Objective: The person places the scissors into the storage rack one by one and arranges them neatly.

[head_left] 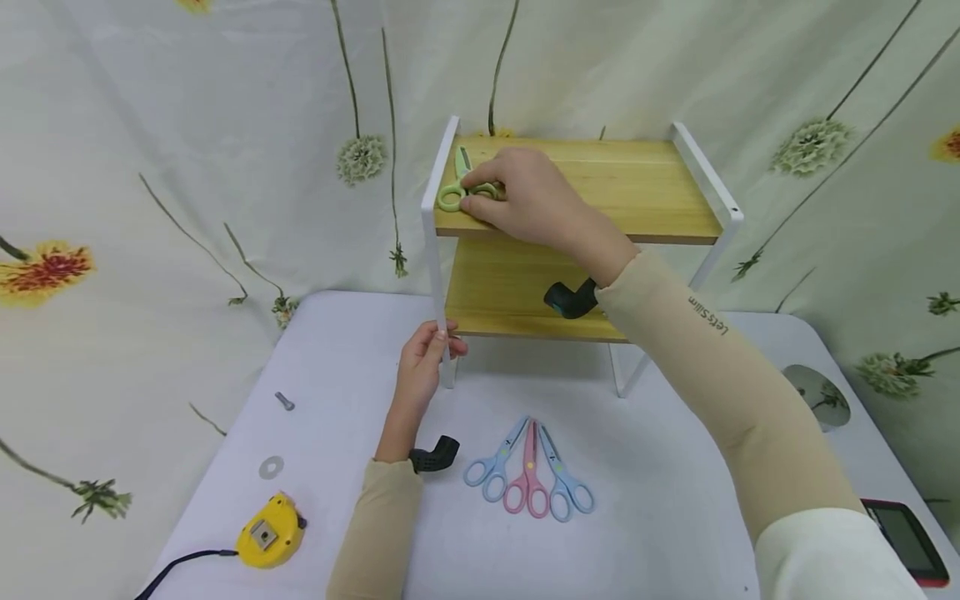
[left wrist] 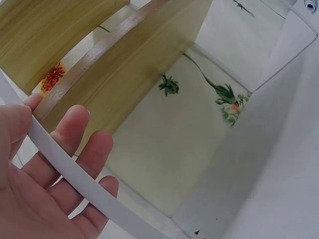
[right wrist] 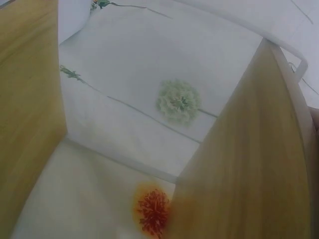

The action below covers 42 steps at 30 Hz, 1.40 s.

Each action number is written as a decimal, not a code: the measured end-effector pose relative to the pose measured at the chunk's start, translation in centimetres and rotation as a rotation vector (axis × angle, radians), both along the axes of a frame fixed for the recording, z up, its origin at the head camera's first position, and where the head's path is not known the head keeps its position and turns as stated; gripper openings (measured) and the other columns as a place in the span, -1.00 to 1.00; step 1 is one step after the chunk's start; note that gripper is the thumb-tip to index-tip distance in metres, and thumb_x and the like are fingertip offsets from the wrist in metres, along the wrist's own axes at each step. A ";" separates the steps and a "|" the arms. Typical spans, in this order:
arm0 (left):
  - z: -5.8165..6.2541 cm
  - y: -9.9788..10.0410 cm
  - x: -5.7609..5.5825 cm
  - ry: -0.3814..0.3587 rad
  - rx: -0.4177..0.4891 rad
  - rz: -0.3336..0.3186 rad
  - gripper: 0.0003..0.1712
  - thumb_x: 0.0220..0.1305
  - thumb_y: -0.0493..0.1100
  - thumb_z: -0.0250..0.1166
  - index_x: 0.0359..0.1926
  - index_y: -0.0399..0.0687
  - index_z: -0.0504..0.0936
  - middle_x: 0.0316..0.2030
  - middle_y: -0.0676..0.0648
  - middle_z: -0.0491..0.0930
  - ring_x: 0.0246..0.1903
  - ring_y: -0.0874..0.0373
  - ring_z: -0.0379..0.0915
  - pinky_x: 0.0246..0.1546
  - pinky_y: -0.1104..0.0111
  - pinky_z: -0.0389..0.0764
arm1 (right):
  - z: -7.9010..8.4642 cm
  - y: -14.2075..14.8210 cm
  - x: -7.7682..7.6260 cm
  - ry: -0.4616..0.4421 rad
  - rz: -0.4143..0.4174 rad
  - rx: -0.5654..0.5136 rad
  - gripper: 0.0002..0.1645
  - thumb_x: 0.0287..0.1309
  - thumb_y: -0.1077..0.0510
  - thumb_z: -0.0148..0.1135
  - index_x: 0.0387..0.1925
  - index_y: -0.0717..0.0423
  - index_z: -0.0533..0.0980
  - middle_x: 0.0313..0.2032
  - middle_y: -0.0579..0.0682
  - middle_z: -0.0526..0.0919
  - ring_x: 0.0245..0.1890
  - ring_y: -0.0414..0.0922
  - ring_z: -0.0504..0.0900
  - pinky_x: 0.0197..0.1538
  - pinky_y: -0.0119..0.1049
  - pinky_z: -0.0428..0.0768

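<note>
A two-tier shelf with wooden boards (head_left: 600,187) and a white metal frame (head_left: 705,179) stands on the table. On the left end of its upper board lies a pair of light green scissors (head_left: 450,198), blades pointing to the back. My right hand (head_left: 525,196) pinches the scissors by the handle with thumb and fingers, hiding part of them. Lower down, my left hand (head_left: 422,367) holds the left leg of the frame beside the lower board (head_left: 502,292). In the left wrist view the white bar (left wrist: 75,167) runs between thumb and fingers.
In front of the shelf lie two blue scissors (head_left: 564,483) and one pink pair (head_left: 528,479). At left are a bolt (head_left: 284,401), a washer (head_left: 272,467) and a yellow tape measure (head_left: 273,533). A round mirror-like object (head_left: 817,396) and a red-edged black device (head_left: 903,537) are at right.
</note>
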State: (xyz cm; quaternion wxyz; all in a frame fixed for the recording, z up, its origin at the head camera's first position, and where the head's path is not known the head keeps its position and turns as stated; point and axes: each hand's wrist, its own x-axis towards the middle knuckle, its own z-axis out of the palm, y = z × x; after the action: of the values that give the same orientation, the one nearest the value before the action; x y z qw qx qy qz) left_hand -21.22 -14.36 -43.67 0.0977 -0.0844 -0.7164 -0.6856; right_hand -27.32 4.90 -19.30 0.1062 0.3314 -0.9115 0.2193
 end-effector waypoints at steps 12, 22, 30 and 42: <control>-0.1 0.1 -0.1 -0.002 0.001 -0.012 -0.69 0.60 -0.24 -0.05 0.08 -0.37 0.52 -0.43 0.25 0.66 -0.29 0.35 0.64 -0.11 0.44 0.57 | 0.0 0.1 0.4 0.020 -0.019 0.019 -0.56 0.39 -0.03 0.23 0.18 0.05 0.64 -0.09 0.10 0.69 -0.18 0.00 0.46 -0.09 -0.21 0.37; -0.1 0.1 -0.2 0.000 0.007 -0.021 -0.68 0.60 -0.23 -0.05 0.08 -0.39 0.51 -0.42 0.20 0.68 -0.29 0.36 0.64 -0.09 0.40 0.60 | -0.1 0.2 0.4 0.027 -0.026 0.018 -0.56 0.39 -0.03 0.22 0.19 0.04 0.64 -0.15 0.09 0.66 -0.23 -0.02 0.41 -0.15 -0.25 0.31; -0.1 0.2 -0.2 0.000 0.022 -0.016 -0.68 0.59 -0.24 -0.05 0.08 -0.38 0.53 -0.43 0.19 0.67 -0.31 0.32 0.65 -0.11 0.41 0.60 | -0.2 0.4 0.5 0.050 -0.028 0.003 -0.50 0.38 -0.05 0.24 0.24 0.07 0.60 -0.05 0.12 0.67 -0.10 0.00 0.49 0.00 -0.19 0.42; -0.1 0.1 -0.2 -0.004 0.005 0.003 -0.69 0.59 -0.24 -0.04 0.08 -0.38 0.54 -0.40 0.09 0.69 -0.31 0.33 0.66 -0.08 0.35 0.62 | -4.5 5.0 6.3 0.457 0.144 -0.339 -0.64 0.17 0.15 0.43 -0.03 0.26 0.69 -0.01 0.24 0.66 0.07 0.14 0.55 0.19 -0.03 0.49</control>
State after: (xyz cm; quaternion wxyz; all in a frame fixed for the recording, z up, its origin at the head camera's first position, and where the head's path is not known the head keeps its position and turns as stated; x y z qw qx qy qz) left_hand -21.40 -14.25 -43.78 0.0976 -0.0816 -0.7150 -0.6874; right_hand -21.01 9.93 -23.78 0.3469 0.4134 -0.7884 0.2952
